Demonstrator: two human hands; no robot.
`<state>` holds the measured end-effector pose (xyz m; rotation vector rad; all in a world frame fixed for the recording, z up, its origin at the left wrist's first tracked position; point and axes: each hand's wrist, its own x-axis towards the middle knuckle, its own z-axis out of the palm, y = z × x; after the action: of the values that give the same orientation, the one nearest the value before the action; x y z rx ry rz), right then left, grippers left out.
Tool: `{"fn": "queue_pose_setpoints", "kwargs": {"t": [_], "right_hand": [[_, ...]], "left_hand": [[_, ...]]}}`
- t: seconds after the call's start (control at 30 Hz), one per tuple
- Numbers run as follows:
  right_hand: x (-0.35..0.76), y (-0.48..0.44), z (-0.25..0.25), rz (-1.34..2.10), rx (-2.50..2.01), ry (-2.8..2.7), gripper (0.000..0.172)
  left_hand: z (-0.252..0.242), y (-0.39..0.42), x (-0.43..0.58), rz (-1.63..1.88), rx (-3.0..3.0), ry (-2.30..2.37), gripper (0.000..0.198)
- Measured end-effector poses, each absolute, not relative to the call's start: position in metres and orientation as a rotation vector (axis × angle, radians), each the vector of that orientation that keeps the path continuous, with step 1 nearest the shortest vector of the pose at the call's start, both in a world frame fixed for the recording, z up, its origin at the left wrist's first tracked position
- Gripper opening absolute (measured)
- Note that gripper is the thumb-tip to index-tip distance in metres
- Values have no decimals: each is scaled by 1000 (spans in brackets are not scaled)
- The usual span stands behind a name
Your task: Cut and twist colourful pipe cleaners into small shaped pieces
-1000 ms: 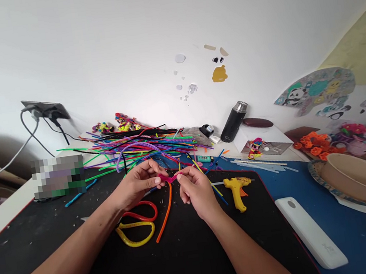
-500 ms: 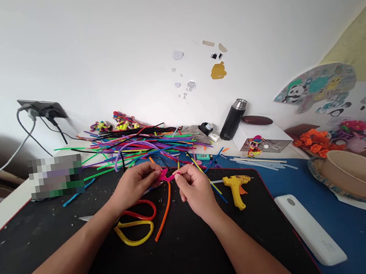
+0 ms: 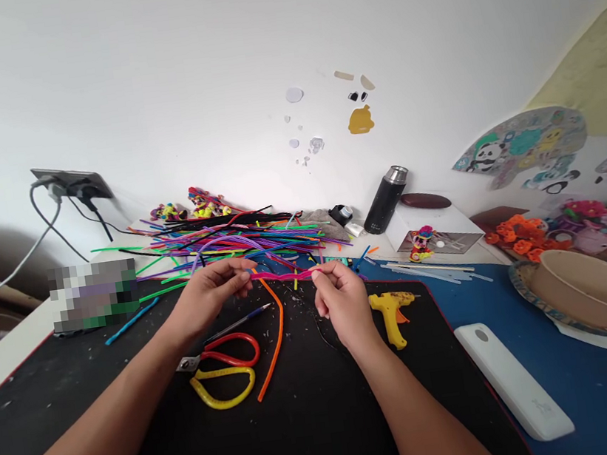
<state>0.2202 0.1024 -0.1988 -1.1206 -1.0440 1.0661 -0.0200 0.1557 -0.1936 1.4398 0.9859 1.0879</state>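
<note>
A pink pipe cleaner with slight bends is stretched between my two hands, above the black mat. My left hand pinches one end between thumb and fingertips. The other end is pinched by my right hand, its fingers curled in. Below, an orange pipe cleaner lies bent on the mat. Scissors with one red and one yellow handle rest beside my left forearm, which covers part of the blades. A pen lies just above them.
A yellow glue gun lies right of my right hand. Behind my hands spreads a heap of colourful pipe cleaners. A black thermos, clear glue sticks, a long white case and a beige bowl stand or lie to the right.
My hands have moved apart, the left one leftward and the right one rightward. The pink pipe cleaner, bunched up and folded before, is now drawn out nearly straight.
</note>
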Motion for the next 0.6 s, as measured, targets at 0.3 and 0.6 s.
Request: {"fn": "queue_pose_setpoints", "kwargs": {"t": [0.3,0.6], "right_hand": [[224,105,-200,1061,-1078,-963,23],[216,101,-195,1355,-972,-932,40]], "left_hand": [[-195,149,-22,438,1442,775,35],[-194,144,-11,571,1297,767,39]]}}
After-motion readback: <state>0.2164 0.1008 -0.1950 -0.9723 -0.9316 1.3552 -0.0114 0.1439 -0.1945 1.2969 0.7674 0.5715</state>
